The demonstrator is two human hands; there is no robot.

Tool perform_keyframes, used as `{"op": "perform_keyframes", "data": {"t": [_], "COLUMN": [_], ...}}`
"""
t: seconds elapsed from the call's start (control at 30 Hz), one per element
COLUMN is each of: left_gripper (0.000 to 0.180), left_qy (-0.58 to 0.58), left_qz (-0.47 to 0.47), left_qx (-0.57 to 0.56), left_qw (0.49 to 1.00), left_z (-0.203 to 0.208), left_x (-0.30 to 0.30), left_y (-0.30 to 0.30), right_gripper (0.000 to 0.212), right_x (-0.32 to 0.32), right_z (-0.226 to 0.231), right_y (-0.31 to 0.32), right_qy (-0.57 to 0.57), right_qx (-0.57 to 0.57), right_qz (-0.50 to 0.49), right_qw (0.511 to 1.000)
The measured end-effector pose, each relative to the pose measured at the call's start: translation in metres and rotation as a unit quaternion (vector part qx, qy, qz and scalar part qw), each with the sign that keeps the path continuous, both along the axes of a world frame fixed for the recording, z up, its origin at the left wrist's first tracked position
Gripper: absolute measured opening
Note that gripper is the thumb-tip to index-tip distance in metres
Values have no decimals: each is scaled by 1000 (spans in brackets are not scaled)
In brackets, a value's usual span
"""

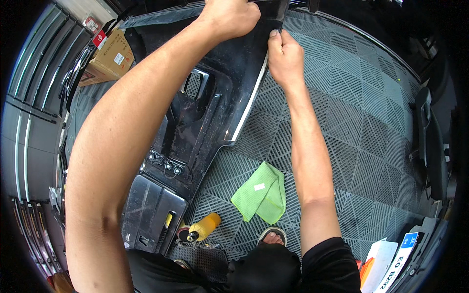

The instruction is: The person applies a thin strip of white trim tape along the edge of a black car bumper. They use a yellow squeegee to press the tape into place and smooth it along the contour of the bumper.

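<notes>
A large black car bumper [215,112], scuffed and dusty, with a pale metallic strip [250,100] along its right edge, stands tilted before me. My left hand [230,18] is closed in a fist over its upper part; whatever its fingers hold is hidden behind the knuckles. At the bumper's upper right edge, my right hand [287,56] is closed, thumb on top, gripping that edge. A mesh-covered opening [194,84] and several round fittings [168,166] show on the bumper below my left arm.
A green cloth [264,193] lies on the grey grid-tile floor [337,132]. Near my feet stands a bottle of orange liquid [207,225]. A cardboard box [107,58] and long strips [41,63] are at left. A black chair [430,141] and a number plate [401,261] are at right.
</notes>
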State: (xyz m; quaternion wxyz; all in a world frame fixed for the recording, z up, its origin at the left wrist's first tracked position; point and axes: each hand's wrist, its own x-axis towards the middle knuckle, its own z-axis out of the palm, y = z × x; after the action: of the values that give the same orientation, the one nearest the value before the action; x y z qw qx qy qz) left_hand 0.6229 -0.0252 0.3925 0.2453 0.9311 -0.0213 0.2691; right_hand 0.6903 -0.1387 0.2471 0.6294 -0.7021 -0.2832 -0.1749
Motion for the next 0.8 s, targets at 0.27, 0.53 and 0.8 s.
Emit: {"op": "perform_keyframes", "data": {"t": [0.27,0.53,0.8], "left_gripper": [38,40,42], "left_qy": [-6,3,-67], "left_qz": [10,-12,-25], "left_qx": [12,12,59], "left_qw": [1000,1000,996], "left_z": [-9,-13,-24], "left_x": [9,9,15], "left_y": [4,5,5], "right_gripper": [29,41,61], "right_x": [1,2,-2], "right_z": [-5,-11,7], "right_y": [-5,-19,-17], "right_qy": [7,12,35], "right_qx": [-1,20,-83], "right_qz": [26,95,-113], "right_qw": [1000,995,989]}}
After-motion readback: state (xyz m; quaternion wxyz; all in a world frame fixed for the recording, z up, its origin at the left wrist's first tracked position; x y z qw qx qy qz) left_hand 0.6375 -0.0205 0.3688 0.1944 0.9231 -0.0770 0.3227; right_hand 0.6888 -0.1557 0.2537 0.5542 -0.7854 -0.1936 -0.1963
